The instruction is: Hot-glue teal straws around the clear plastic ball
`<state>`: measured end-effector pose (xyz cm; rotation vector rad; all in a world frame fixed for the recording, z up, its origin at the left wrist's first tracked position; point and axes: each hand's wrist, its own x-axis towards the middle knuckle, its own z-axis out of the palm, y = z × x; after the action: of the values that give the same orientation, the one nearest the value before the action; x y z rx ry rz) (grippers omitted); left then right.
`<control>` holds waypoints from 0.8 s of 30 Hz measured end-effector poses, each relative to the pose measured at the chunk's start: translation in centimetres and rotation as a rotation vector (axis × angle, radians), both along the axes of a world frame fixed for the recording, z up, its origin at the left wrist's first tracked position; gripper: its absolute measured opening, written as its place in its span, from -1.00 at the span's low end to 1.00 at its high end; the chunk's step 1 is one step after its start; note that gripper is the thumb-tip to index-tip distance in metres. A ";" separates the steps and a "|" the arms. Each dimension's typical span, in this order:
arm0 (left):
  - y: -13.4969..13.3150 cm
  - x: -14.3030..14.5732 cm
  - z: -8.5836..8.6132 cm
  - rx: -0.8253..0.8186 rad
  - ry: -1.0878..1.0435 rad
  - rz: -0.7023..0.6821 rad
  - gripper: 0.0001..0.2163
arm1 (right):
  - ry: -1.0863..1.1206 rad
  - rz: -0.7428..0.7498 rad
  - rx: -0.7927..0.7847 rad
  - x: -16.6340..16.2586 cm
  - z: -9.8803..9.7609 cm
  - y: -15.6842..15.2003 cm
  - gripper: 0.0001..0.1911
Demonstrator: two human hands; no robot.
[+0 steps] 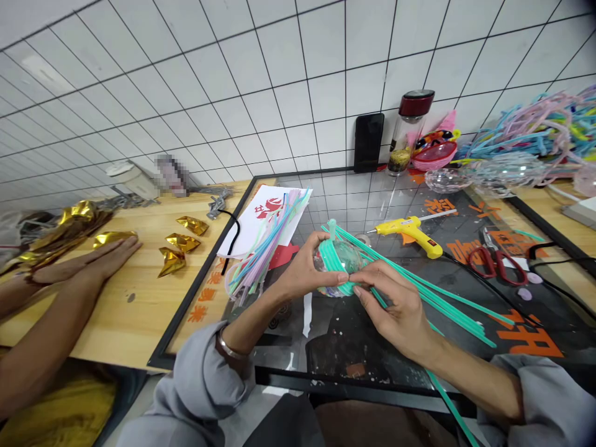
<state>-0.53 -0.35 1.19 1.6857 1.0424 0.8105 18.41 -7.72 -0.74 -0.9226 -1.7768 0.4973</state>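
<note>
My left hand (305,267) cups a clear plastic ball (339,257) above the dark glass mat (465,223), fingers curled round it. Several teal pipe cleaners (433,298) lie across the ball and run down to the right. My right hand (395,307) pinches those teal strands against the ball's lower front with thumb and forefinger. A bundle of pastel pipe cleaners (265,248) lies just left of my left hand.
A yellow glue gun (412,233), red scissors (496,264), a phone (369,141) and a jar (410,130) sit further back. A heap of pipe cleaners (535,133) fills the right rear. Another person's hand (93,261) rests flat beside gold foil pieces (179,248).
</note>
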 end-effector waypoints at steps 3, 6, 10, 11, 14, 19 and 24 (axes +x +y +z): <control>0.1 0.0 0.0 0.009 0.019 0.020 -0.31 | 0.001 -0.011 0.006 0.0 -0.1 0.1 -0.74; 0.1 -0.1 0.0 0.001 0.023 0.027 -0.30 | 0.000 -0.020 -0.003 0.0 -0.1 0.1 -0.75; 0.1 -0.1 -0.1 0.002 0.018 0.016 -0.30 | 0.013 -0.005 -0.029 -0.1 -0.2 0.1 -0.74; 0.2 -0.1 -0.1 0.000 0.018 0.013 -0.31 | 0.017 -0.003 -0.039 0.0 -0.2 0.1 -0.74; 0.2 -0.1 -0.1 -0.006 0.007 0.006 -0.32 | 0.033 -0.001 -0.080 0.0 -0.3 0.1 -0.75; 0.4 -0.4 -0.2 -0.002 -0.001 0.002 -0.31 | 0.072 0.039 -0.132 0.1 -0.4 0.2 -0.74; 0.7 -0.5 -0.1 -0.025 0.009 -0.017 -0.31 | 0.067 0.045 -0.133 0.2 -0.5 0.2 -0.71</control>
<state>-1.07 0.35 1.10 1.6766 1.0390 0.7770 18.62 -7.48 -1.25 -0.9487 -1.7229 0.6745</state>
